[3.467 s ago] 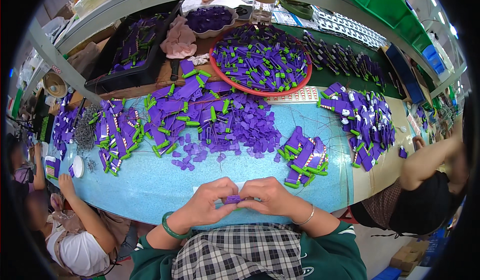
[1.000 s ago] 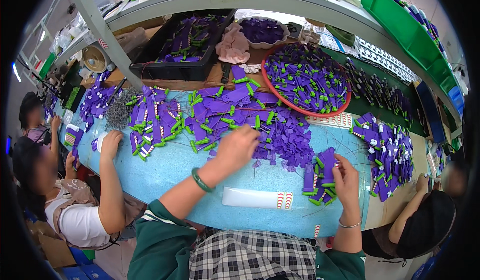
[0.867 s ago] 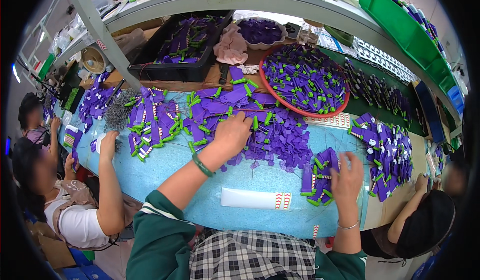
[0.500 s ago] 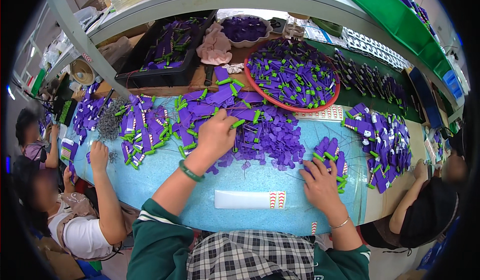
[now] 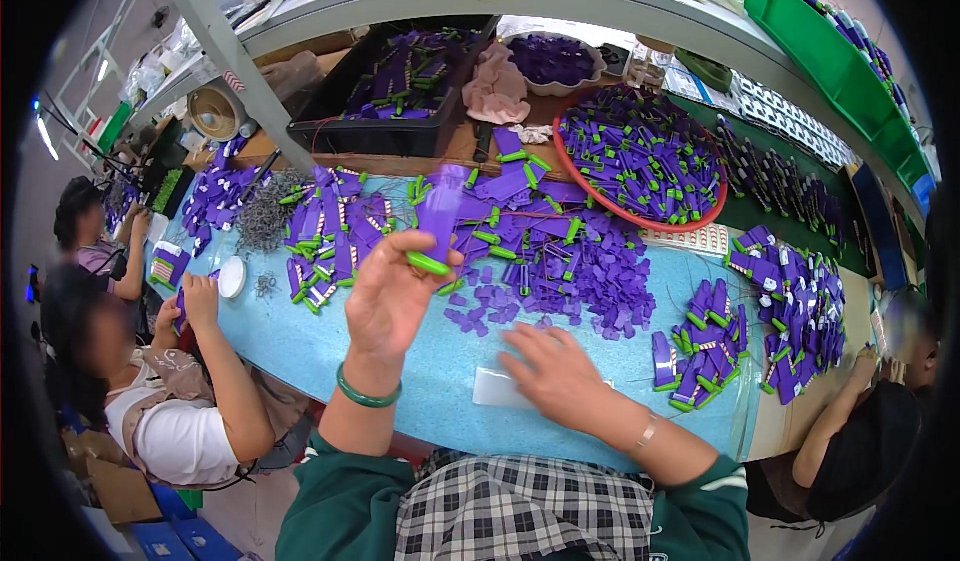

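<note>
My left hand (image 5: 385,296) is raised above the table, its fingers closed on the green end of a flat purple strip (image 5: 441,211). The strip stands nearly upright and its top is blurred. Below and to the right, my right hand (image 5: 560,376) is spread palm down over a glossy white sheet (image 5: 494,388), covering much of it. Its fingers are apart and slightly smeared; whether they touch the sheet I cannot tell. Beyond both hands lies a heap of small purple pieces (image 5: 600,281). Purple strips with green ends (image 5: 705,351) form a small pile right of my right hand.
At the back stand a red round tray (image 5: 724,201) of purple-and-green parts and a black bin (image 5: 370,142). A shelf beam (image 5: 520,6) crosses above them. Co-workers sit at left (image 5: 180,401) and right (image 5: 870,431). Thin wires (image 5: 275,206) lie tangled at left.
My left hand has come up off the heap with a purple strip. My right hand has moved left from the small pile to the white sheet. The whole view has shifted.
</note>
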`<state>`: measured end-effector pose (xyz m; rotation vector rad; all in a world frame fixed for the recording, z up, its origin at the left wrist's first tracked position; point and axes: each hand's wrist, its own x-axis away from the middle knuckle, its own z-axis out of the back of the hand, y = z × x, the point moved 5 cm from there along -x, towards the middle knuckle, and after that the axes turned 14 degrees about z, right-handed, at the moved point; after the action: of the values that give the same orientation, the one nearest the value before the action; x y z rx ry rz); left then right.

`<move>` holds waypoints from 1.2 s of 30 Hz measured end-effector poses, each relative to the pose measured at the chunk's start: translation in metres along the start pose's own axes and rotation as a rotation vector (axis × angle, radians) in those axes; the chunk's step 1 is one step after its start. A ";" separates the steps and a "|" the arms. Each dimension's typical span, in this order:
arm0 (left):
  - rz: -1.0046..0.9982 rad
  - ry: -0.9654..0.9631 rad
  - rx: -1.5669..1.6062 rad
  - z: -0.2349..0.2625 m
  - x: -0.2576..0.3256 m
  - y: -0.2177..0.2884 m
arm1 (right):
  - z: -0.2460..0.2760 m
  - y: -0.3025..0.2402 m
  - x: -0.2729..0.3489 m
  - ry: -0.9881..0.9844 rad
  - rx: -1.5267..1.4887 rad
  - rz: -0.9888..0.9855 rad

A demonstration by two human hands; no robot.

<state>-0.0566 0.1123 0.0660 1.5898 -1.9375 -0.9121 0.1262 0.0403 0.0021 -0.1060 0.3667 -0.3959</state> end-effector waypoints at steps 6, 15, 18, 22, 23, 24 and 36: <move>-0.007 0.251 -0.079 0.032 0.021 -0.012 | -0.066 0.020 -0.078 0.050 0.148 0.172; 0.267 0.276 -0.180 0.084 0.047 -0.052 | -0.027 0.065 -0.019 -0.109 0.332 0.134; 0.454 0.159 -0.217 0.076 0.036 -0.089 | -0.009 0.068 0.005 -0.130 0.378 0.092; 0.656 0.114 -0.373 0.066 0.025 -0.122 | 0.014 0.063 0.030 -0.121 0.480 -0.092; 0.644 0.098 -0.397 0.068 0.022 -0.127 | 0.017 0.055 0.032 -0.076 0.414 -0.071; 0.638 0.075 -0.427 0.072 0.017 -0.136 | 0.019 0.044 0.037 -0.027 0.349 -0.060; 0.262 -0.116 -0.410 -0.004 -0.036 -0.124 | 0.021 0.010 0.106 0.114 0.156 -0.344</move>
<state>0.0361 0.1328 -0.0207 1.0447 -1.8289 -1.2136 0.2288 0.0078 -0.0145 0.0074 0.4299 -0.7713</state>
